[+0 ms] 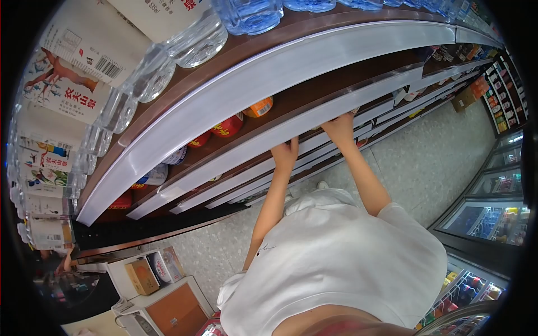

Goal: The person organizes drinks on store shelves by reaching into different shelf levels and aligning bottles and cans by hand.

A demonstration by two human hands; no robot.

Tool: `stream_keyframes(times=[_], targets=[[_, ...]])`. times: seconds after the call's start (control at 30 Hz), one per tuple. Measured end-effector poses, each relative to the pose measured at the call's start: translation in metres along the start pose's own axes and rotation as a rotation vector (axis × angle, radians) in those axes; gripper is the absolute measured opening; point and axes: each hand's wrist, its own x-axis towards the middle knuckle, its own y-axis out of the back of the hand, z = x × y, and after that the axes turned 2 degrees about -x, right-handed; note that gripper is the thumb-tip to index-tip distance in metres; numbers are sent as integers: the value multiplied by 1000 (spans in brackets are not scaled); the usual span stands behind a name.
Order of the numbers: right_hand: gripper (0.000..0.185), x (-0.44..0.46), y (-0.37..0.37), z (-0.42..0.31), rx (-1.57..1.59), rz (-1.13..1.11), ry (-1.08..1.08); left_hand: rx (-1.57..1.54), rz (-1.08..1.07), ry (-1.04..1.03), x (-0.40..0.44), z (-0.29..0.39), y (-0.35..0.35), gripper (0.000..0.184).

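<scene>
My left hand (286,155) reaches in under the grey-white front strip of a shelf (302,124). Its thumb stands apart from the fingers, and the strip covers the fingertips. To the right of it, my right hand (339,129) reaches into the same shelf level with its fingers partly behind the edge. A small light-coloured item shows by its fingertips, too little of it to name. On the level above, an orange container (259,107) and a red container (228,125) lie or stand near the left hand.
Large clear water bottles (151,73) with white labels and blue-tinted bottles (252,15) fill the top shelf. Glass-door coolers (485,221) line the right side. Cardboard boxes (469,95) sit at the shelf's far end. Behind is a counter with a brown box (142,276).
</scene>
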Motion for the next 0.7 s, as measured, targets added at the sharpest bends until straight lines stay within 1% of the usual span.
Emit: stream_keyframes(times=[0.03,0.07,0.1,0.13,0.17,0.23,0.27,0.33,0.37,0.4,0.43,0.47,0.53,0.63,0.7], targets=[[27,-2,1,5,0,2,0,7,-24,-22,-2,-1,0,23],[27,-3,2,10,-42,-14,-49,6,-26,-23,-3,-2,-1,23],[28,-5,3,14,-84,-29,-99,106,-54,-81,-5,-2,-2,25],[28,-8,4,17,-86,-27,-102,204,-82,-137,-7,-2,-3,27],[29,-8,6,12,-93,-12,-139,202,-85,-137,-9,0,-6,27],[30,-9,7,12,-100,5,-176,309,12,-269,-10,1,-11,29],[31,-11,6,16,-132,20,-160,307,10,-270,-7,4,-12,29],[32,-15,6,20,-167,34,-150,405,6,-370,-3,9,-13,28],[34,-16,5,22,-202,10,-102,405,3,-370,3,12,-12,28],[35,-17,5,23,-237,-15,-54,427,-100,-336,9,16,-12,27],[35,-17,5,23,-240,-14,-55,447,-202,-302,15,19,-12,26],[37,-17,3,22,-225,-20,-67,444,-201,-303,19,20,-12,26],[38,-17,3,22,-213,-20,-77,541,-325,-226,26,24,-13,22],[37,-17,7,20,-247,-12,-94,474,-277,-214,36,33,-17,17],[36,-18,11,13,-201,32,-143,443,-273,-247,40,32,-20,15]])
